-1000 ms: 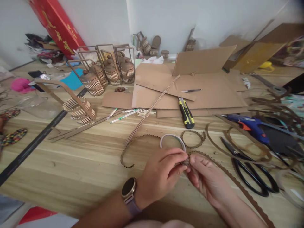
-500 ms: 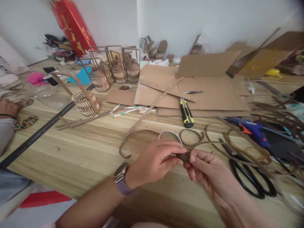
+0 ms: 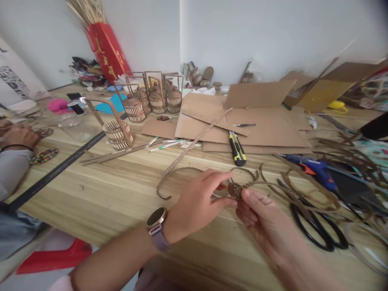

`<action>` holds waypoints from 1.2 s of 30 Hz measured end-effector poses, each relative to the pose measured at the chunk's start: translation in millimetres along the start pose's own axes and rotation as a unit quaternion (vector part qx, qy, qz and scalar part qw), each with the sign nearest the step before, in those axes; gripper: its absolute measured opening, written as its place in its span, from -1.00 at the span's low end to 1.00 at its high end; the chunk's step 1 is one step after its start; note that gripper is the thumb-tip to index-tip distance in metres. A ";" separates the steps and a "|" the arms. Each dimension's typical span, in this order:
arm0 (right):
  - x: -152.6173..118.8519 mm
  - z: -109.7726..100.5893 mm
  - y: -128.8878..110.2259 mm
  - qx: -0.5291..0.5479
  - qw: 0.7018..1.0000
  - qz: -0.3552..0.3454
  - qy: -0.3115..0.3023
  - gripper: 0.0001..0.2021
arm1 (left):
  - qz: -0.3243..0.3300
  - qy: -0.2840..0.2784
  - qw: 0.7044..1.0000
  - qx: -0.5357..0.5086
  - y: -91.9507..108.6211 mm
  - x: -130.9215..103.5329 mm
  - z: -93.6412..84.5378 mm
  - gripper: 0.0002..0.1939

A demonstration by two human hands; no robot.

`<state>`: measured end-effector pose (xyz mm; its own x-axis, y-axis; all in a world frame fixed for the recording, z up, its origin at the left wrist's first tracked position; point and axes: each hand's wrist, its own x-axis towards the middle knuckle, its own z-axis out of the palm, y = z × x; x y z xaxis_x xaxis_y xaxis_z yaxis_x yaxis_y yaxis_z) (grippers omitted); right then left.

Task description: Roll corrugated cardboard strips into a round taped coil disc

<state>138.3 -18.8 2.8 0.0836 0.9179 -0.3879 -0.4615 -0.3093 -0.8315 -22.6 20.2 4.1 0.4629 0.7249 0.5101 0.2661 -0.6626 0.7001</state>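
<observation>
A small round coil of brown notched strip [image 3: 235, 190] is held up between my hands, just above the wooden table. My right hand [image 3: 263, 210] pinches its right edge between thumb and fingers. On the other side, the thumb and forefinger of my left hand [image 3: 200, 198] curve round the coil, their tips at its lower and upper edges. A notched strip runs from near the coil towards the scissors [image 3: 315, 226] on the right. Behind my left hand, a loose notched strip [image 3: 159, 188] curls on the table. My left wrist wears a watch [image 3: 157, 218].
A yellow-black utility knife [image 3: 237, 148] lies by cardboard sheets [image 3: 266, 133]. A blue glue gun [image 3: 315, 169] rests among brown strips at right. Several small lidded baskets [image 3: 157, 99] stand at back left, with a handled basket [image 3: 118, 133] nearer. Another person's hand [image 3: 20, 137] is at far left.
My left thumb and forefinger have spread wider round the coil, and more of its face shows. My right hand keeps its pinch. The view has shifted slightly.
</observation>
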 end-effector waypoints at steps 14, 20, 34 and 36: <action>1.8 -4.1 2.4 -0.069 0.996 0.053 -0.038 -0.55 | 0.116 -0.029 0.983 0.141 -13.8 -6.1 -0.8 -0.74; 12.2 -21.4 -2.1 -0.177 0.979 0.049 -0.085 -0.54 | 0.150 -0.106 0.980 0.076 -24.3 -7.7 -3.5 -0.75; 7.4 -26.8 7.7 -0.236 0.970 -0.004 -0.055 -0.62 | -0.035 -0.142 0.988 -0.051 -20.5 -13.2 3.1 -0.61; 5.8 -25.6 14.1 -0.238 0.970 -0.038 -0.017 -0.58 | -0.165 -0.102 0.962 -0.190 -18.0 -13.7 7.4 -0.53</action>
<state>154.9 -24.2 -21.4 0.0692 0.9478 -0.3112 0.0055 -0.3123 -0.9500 -27.4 20.8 -19.1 0.5736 0.8059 0.1466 0.1167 -0.2575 0.9592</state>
